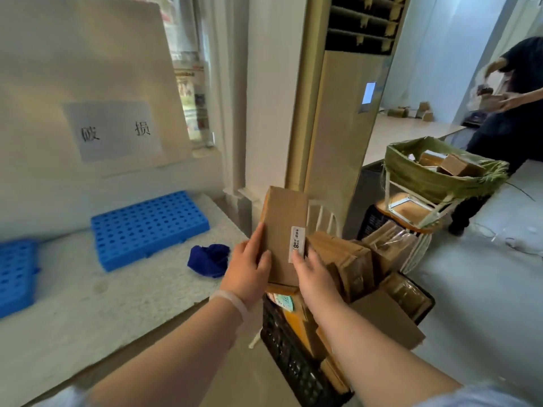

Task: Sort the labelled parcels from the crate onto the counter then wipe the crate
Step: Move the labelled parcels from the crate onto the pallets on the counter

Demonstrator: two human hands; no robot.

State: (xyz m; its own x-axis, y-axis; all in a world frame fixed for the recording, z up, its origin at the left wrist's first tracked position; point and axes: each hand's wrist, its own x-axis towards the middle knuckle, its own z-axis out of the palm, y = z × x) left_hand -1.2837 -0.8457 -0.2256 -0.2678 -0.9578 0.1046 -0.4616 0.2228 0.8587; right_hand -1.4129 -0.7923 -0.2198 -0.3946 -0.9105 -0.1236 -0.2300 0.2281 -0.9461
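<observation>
I hold a flat brown cardboard parcel (pixel 283 224) upright above the crate, with a white label on its lower right edge. My left hand (pixel 249 268) grips its left side and my right hand (pixel 313 274) grips its lower right, fingers on the label. Below sits the black plastic crate (pixel 293 359), filled with several more brown parcels (pixel 349 259). The white counter (pixel 97 301) lies to the left. A dark blue cloth (pixel 209 259) is crumpled on the counter near its right edge.
Two blue perforated trays (pixel 148 227) lie on the counter, below a white board with a paper sign (pixel 113 130). A green-lined basket of parcels (pixel 440 171) stands at right behind the crate. Another person (pixel 511 118) works at a far table.
</observation>
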